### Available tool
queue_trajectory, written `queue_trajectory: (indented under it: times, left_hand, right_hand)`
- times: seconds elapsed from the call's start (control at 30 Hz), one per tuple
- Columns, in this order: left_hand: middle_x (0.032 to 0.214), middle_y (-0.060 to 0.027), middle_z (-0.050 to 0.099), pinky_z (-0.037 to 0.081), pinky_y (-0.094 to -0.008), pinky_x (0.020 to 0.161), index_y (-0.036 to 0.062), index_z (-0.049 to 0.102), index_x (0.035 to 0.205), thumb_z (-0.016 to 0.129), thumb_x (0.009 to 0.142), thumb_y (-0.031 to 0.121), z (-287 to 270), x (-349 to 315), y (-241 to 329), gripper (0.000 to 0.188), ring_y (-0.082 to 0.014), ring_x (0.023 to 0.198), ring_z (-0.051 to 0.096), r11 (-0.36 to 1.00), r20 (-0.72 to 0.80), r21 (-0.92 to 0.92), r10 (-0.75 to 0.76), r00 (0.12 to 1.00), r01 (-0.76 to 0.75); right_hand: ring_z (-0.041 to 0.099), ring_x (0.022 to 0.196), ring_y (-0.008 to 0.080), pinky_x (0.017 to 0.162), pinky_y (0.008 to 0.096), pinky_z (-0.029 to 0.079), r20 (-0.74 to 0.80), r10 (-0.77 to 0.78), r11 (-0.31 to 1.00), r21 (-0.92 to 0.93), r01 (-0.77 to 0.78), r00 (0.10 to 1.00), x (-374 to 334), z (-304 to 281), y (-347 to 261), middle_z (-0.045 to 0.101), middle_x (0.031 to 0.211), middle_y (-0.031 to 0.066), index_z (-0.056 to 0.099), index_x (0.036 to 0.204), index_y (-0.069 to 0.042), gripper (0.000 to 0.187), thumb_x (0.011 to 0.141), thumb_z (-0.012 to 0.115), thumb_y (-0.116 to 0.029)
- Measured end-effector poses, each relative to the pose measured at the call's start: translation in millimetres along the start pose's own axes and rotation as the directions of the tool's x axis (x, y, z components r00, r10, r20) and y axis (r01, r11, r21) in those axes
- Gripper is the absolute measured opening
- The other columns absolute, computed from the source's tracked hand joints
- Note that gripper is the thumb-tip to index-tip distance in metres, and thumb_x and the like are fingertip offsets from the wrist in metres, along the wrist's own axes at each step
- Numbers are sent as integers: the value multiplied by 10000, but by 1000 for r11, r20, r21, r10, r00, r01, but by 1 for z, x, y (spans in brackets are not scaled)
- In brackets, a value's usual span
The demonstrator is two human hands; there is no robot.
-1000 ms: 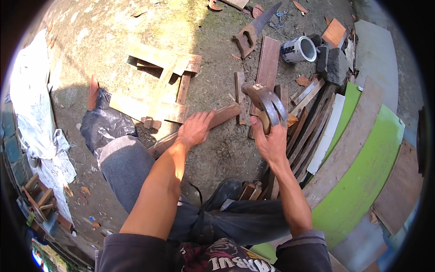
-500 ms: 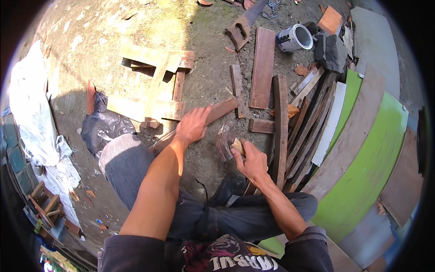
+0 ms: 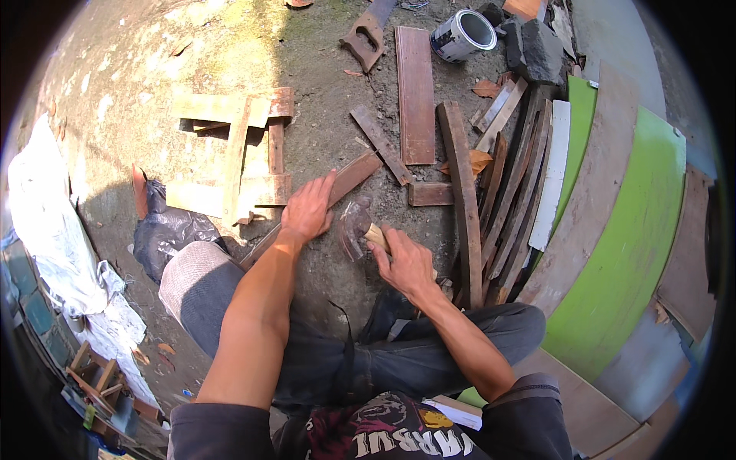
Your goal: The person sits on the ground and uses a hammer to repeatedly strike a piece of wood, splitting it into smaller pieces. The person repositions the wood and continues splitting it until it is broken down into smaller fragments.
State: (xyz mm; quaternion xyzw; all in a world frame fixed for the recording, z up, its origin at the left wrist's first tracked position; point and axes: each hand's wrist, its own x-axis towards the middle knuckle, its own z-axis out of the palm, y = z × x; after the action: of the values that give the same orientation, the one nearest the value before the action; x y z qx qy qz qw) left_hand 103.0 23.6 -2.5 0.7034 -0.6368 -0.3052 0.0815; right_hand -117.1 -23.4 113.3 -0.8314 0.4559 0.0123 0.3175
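Note:
My left hand (image 3: 308, 208) is closed over a narrow brown wooden plank (image 3: 354, 179) lying slantwise on the ground in front of me. The plank's far end reaches up to a short thin wood strip (image 3: 381, 144). In my right hand (image 3: 406, 264) is a hammer (image 3: 356, 227), gripped by its pale wooden handle close to the head. The rusty head hangs just right of the left hand, apart from the plank. Left of the plank lies a frame of joined wooden boards (image 3: 238, 149), partly in sunlight.
A handsaw (image 3: 363, 42), a wide brown board (image 3: 415, 96), an open paint can (image 3: 462, 36) and dark stone blocks (image 3: 534, 52) lie beyond. Stacked wood strips (image 3: 510, 199) and green panels (image 3: 640, 245) line the right. A black plastic bag (image 3: 172, 234) sits by my left knee.
The view has shifted, so ground objects appear farther left and higher. The thin wood strip has turned, its far end swinging left. Both hands keep their holds.

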Motion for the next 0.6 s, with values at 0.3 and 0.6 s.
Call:
queue_trajectory:
  times: [0.3,0.6]
  left_hand:
    - [1187,-141,551,507,-402,979,47,277,1521,760,743,131,1,0,0,920,-307,1139,565,999,-10,-20,25,1000,-25]
    - [1177,-176,552,517,-453,935,48,252,1540,745,745,143,3,0,2,940,-364,1096,577,998,-50,-40,43,998,-45]
  right_hand:
    - [677,678,372,571,491,531,-36,50,998,-38,-51,998,13,26,25,668,833,153,582,1048,-81,312,932,671,-357]
    - [678,730,426,621,514,540,10,88,994,-64,-87,996,11,34,48,685,888,191,602,1015,-52,309,952,633,-353]
